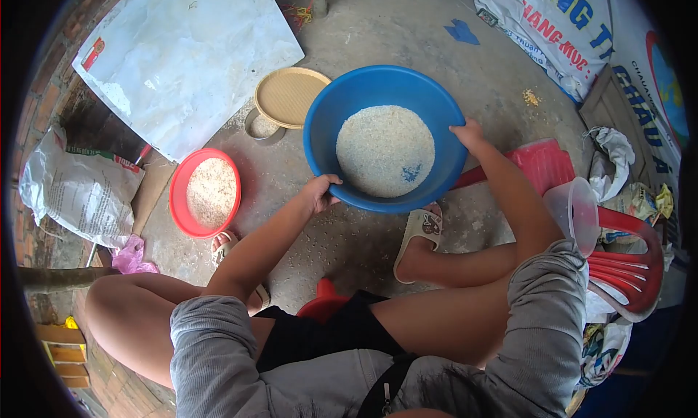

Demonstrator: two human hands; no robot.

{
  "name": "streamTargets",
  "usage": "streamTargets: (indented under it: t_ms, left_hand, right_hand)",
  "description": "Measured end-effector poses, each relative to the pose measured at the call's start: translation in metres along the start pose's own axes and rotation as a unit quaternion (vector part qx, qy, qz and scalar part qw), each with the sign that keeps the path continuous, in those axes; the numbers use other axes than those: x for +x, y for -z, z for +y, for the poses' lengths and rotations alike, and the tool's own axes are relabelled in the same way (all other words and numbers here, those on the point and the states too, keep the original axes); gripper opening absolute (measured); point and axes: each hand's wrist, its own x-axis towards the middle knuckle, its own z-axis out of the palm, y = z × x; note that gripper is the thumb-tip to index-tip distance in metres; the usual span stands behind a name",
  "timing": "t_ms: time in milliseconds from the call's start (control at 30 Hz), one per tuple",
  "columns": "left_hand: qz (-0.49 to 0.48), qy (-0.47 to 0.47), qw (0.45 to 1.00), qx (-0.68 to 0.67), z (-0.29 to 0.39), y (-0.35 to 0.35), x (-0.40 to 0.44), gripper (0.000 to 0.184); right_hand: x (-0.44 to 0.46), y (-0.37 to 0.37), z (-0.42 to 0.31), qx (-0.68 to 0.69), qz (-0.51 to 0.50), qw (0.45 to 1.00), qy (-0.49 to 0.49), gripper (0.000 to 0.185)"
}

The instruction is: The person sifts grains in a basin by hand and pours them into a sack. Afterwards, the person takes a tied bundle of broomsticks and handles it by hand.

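Observation:
A large blue basin [323, 102] is held in front of me between both hands. Whitish grain that looks like rice [385, 145] lies in it, with a patch of the blue bottom showing through. My left hand [321, 193] grips the near-left rim, thumb on top and fingers underneath. On the right rim, my right hand [470, 135] is closed in the same way. Left of the basin, a round woven tray [292, 98] leans on a small metal tin [262, 127]. A red basin [174, 200] with pale, flaky grain [212, 193] stands near my left foot.
A big white sheet [189, 47] covers the floor at upper left. A white sack [80, 189] and a pink plastic bag [132, 256] lie at left. To the right are a red dustpan [542, 165], a clear plastic tub [574, 214], a red chair [629, 269] and printed sacks [542, 33].

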Motion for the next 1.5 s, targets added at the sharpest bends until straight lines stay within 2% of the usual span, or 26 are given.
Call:
streamTargets:
  t_ms: [100,267,367,400,433,467,533,633,667,733,833,1000,1067,1100,1133,1167,1200,1267,1333,1400,1467,1500]
  left_hand:
    - [-0.012,0.026,0.999,-0.021,0.001,-0.003,0.002,0.023]
    - [-0.021,0.032,0.998,-0.060,-0.003,-0.027,-0.013,0.020]
    - [-0.010,-0.020,0.998,-0.059,0.008,-0.044,-0.029,0.024]
    - [0.006,-0.056,0.998,-0.008,0.017,-0.050,-0.039,0.025]
    - [0.021,-0.093,0.995,0.042,0.025,-0.055,-0.047,0.026]
    - [0.020,-0.094,0.994,0.042,0.033,-0.058,-0.052,0.026]
    - [0.048,-0.177,0.982,0.036,0.053,-0.063,-0.065,0.029]
    - [0.082,-0.192,0.974,0.089,0.095,-0.064,-0.099,0.029]
    - [0.085,-0.198,0.972,0.090,0.110,-0.060,-0.108,0.029]
    - [0.108,-0.146,0.980,0.086,0.140,-0.045,-0.128,0.026]
    - [0.152,-0.159,0.968,0.121,0.176,-0.015,-0.164,0.017]
    - [0.262,-0.135,0.950,0.107,0.192,0.032,-0.243,0.008]
    - [0.291,-0.169,0.932,0.131,0.186,0.056,-0.261,0.010]
    - [0.308,-0.183,0.914,0.193,0.180,0.064,-0.266,0.012]
    - [0.321,-0.192,0.892,0.255,0.176,0.071,-0.269,0.013]
    - [0.343,-0.176,0.884,0.264,0.169,0.078,-0.270,0.015]
    - [0.342,-0.169,0.886,0.263,0.166,0.081,-0.275,0.015]
    - [0.307,-0.082,0.908,0.274,0.158,0.085,-0.277,0.008]
    - [0.241,-0.003,0.924,0.298,0.145,0.074,-0.285,0.012]
    - [0.188,0.114,0.916,0.337,0.136,0.074,-0.278,0.016]
    - [0.139,0.195,0.905,0.351,0.124,0.084,-0.253,0.019]
    - [0.134,0.196,0.907,0.347,0.116,0.085,-0.241,0.021]
  right_hand:
    - [-0.002,0.012,-0.018,0.009,0.026,1.000,0.002,0.043]
    - [0.017,0.034,-0.017,0.049,-0.007,0.998,-0.043,0.039]
    - [0.018,0.054,-0.023,0.099,-0.021,0.992,-0.076,0.039]
    - [0.020,0.057,-0.025,0.100,-0.020,0.992,-0.076,0.039]
    - [0.023,0.061,-0.026,0.114,-0.032,0.991,-0.067,0.039]
    - [0.026,0.063,-0.029,0.129,-0.045,0.989,-0.058,0.040]
    - [0.036,0.065,-0.038,0.143,-0.048,0.988,-0.026,0.040]
    - [0.035,0.068,-0.069,0.164,-0.063,0.984,0.021,0.043]
    - [0.030,0.067,-0.085,0.168,-0.075,0.982,0.034,0.046]
    - [0.034,0.058,-0.113,0.175,-0.084,0.980,0.051,0.046]
    - [0.028,0.039,-0.172,0.168,-0.116,0.977,0.069,0.047]
    - [-0.007,-0.002,-0.253,0.142,-0.174,0.969,0.103,0.044]
    - [-0.030,-0.015,-0.268,0.095,-0.211,0.966,0.114,0.045]
    - [-0.035,-0.024,-0.271,0.095,-0.215,0.965,0.120,0.045]
    - [-0.040,-0.035,-0.270,0.033,-0.229,0.965,0.123,0.047]
    - [-0.044,-0.044,-0.264,-0.030,-0.243,0.962,0.121,0.048]
    - [-0.052,-0.048,-0.257,-0.033,-0.248,0.961,0.116,0.048]
    - [-0.064,-0.052,-0.240,-0.103,-0.327,0.938,0.056,0.050]
    - [-0.074,-0.051,-0.217,-0.088,-0.392,0.916,-0.014,0.050]
    - [-0.076,-0.056,-0.188,-0.096,-0.441,0.891,-0.056,0.052]
    - [-0.089,-0.062,-0.166,-0.154,-0.431,0.887,-0.057,0.053]
    - [-0.089,-0.065,-0.161,-0.209,-0.422,0.881,-0.052,0.055]
